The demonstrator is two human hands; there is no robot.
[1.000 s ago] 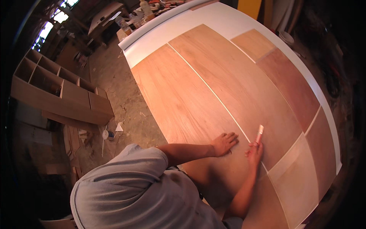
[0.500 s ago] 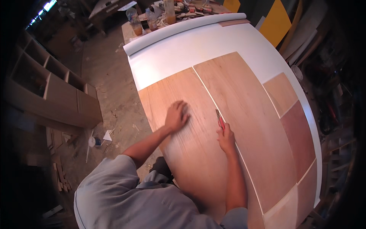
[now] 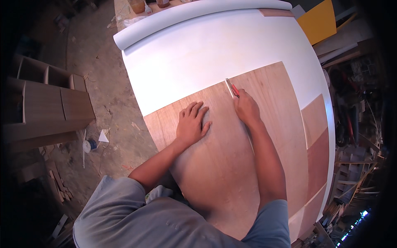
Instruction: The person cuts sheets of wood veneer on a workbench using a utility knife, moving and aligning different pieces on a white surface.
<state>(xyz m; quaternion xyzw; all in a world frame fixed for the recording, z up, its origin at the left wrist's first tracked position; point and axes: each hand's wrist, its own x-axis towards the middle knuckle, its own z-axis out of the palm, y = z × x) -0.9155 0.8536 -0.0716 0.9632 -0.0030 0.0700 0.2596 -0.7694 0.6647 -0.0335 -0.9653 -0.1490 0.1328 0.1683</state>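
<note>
My left hand (image 3: 192, 123) lies with its fingers spread on the left wood panel (image 3: 221, 165), palm down. My right hand (image 3: 248, 108) is wrapped round what looks like a utility knife (image 3: 235, 90) with a red handle. Its metal tip points away from me, at the far end of the narrow light gap between this panel and the right wood panel (image 3: 275, 107). Both panels rest on a large white sheet (image 3: 186, 62). My right forearm covers part of the gap.
The sheet's far end is a thick white roll (image 3: 198, 18). Smaller wood pieces (image 3: 317, 155) line the right side. A wooden cabinet (image 3: 53, 99) stands on the floor at left, near a small tub (image 3: 89, 145). Bottles (image 3: 137, 5) and a yellow board (image 3: 317, 22) are at the back.
My right hand has slid away from me along the gap with the knife, up to the panels' far edge. The left hand has settled flat, fingers spread. The view has shifted.
</note>
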